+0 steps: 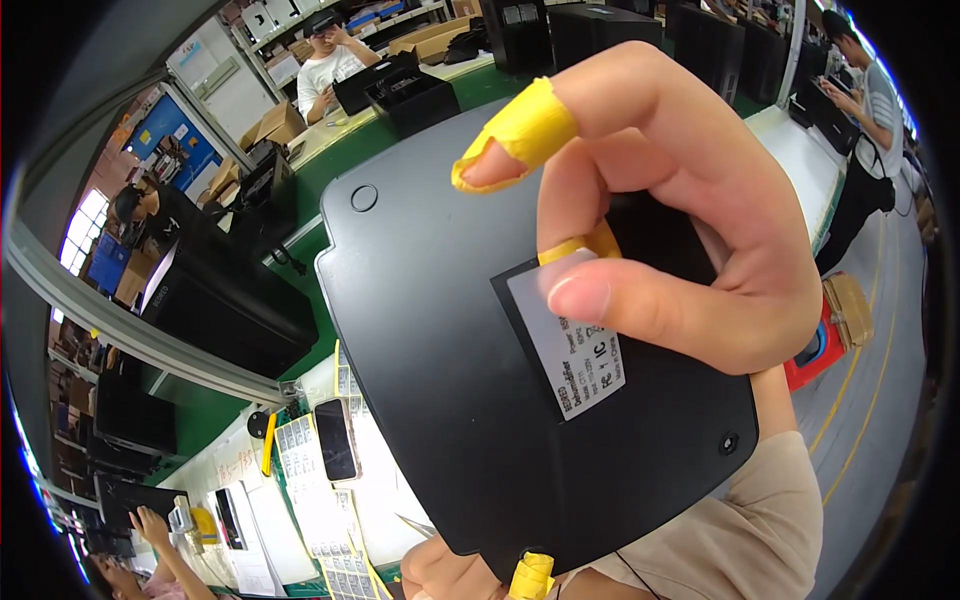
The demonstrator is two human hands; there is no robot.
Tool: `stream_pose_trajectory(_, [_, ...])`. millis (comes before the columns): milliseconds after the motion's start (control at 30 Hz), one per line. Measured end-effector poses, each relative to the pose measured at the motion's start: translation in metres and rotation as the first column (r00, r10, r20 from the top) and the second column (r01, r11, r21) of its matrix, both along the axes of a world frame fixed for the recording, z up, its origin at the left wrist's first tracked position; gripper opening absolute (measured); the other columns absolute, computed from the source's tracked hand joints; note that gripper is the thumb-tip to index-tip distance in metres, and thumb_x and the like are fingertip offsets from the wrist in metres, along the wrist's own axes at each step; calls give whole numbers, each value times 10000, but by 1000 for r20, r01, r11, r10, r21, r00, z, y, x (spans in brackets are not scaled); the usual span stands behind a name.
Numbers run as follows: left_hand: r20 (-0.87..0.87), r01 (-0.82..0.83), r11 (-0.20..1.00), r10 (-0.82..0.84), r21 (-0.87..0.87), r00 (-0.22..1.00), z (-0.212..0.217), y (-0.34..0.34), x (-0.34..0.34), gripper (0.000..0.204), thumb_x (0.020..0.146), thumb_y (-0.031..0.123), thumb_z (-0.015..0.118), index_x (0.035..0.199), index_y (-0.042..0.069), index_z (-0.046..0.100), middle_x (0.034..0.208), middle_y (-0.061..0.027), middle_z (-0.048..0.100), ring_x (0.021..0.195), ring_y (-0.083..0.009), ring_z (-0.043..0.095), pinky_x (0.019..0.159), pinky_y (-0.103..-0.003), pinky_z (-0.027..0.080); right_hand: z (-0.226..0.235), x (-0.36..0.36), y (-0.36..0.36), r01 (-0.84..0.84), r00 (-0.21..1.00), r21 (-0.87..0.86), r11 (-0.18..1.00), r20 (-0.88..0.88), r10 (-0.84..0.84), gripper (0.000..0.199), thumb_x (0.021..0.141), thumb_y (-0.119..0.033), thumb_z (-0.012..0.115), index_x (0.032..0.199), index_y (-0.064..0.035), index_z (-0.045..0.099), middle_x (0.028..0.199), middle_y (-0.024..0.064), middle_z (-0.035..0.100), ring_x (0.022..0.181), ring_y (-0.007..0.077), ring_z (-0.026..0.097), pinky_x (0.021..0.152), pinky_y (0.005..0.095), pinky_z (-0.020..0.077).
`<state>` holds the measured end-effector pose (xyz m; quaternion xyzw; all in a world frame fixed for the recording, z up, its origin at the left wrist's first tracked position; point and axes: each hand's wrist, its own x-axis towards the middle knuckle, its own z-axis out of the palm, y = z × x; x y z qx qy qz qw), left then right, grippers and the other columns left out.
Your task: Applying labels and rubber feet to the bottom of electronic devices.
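Observation:
A large black plastic panel [450,330] with rounded corners and notched edges fills the middle of the view, tilted toward me. My left hand [445,572] grips its lower edge; yellow tape wraps one fingertip there, and the rest of the fingers are partly hidden. Over the panel's upper right is my right hand [735,200], its thumb and a yellow-taped finger pinched together on the top edge of a printed silver-white label [575,350]. The label lies in or over a dark rectangular patch on the panel. My right index finger, also taped yellow, curls above without touching the label.
On the white bench at lower left lie a smartphone [337,440], label sheets [297,450] and a yellow tool [268,445]. A metal frame post [130,320] curves past the left. Black cabinets [225,300] and several people stand beyond. A cardboard piece [850,310] sits on the right.

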<state>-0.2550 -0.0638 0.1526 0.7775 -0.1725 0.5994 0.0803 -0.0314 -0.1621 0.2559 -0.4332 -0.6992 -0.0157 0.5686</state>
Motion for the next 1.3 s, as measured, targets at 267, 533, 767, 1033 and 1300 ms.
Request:
stream_pose_trajectory(267, [-15,30,1000,-30,-9,999,1,-3,-2,207,748,150,680,853,-25,641,656,-125,575,495,-218,535,421,-313,389,4,-12,-8,72,995,-58,996,74,-67,479,819,53,650,1240,117,430,1186,233,574,641,121,609,537,202,448])
stream_pose_trajectory(533, [-13,44,999,-44,-12,999,0,-5,-7,204,745,154,667,846,-19,631,654,-123,578,490,-217,535,429,-308,394,3,-9,-9,66,996,-53,996,63,-63,450,819,61,628,1222,107,434,1169,220,573,643,119,608,543,198,447])
stream_pose_trajectory(767, [-32,45,999,-46,-17,998,1,-7,-7,201,742,158,655,841,-15,623,654,-122,580,487,-216,535,436,-303,398,5,-4,-9,67,994,-57,996,92,-62,423,825,61,619,1206,111,443,1166,217,569,653,115,607,543,190,451])
stream_pose_trajectory(1033, [-49,41,999,-41,-14,998,4,-6,-6,198,739,162,642,834,-9,613,652,-121,583,482,-215,535,444,-297,403,4,-7,-9,86,987,-68,994,139,-76,451,820,103,607,1233,118,425,1160,223,566,682,114,612,542,183,453])
stream_pose_trajectory(1300, [-98,-11,1000,9,-27,995,7,-2,2,195,736,167,628,828,-4,604,651,-119,586,478,-213,535,452,-291,408,29,-2,-12,253,716,54,966,661,-224,291,764,-74,722,1033,20,667,1161,176,602,744,237,586,697,357,473])
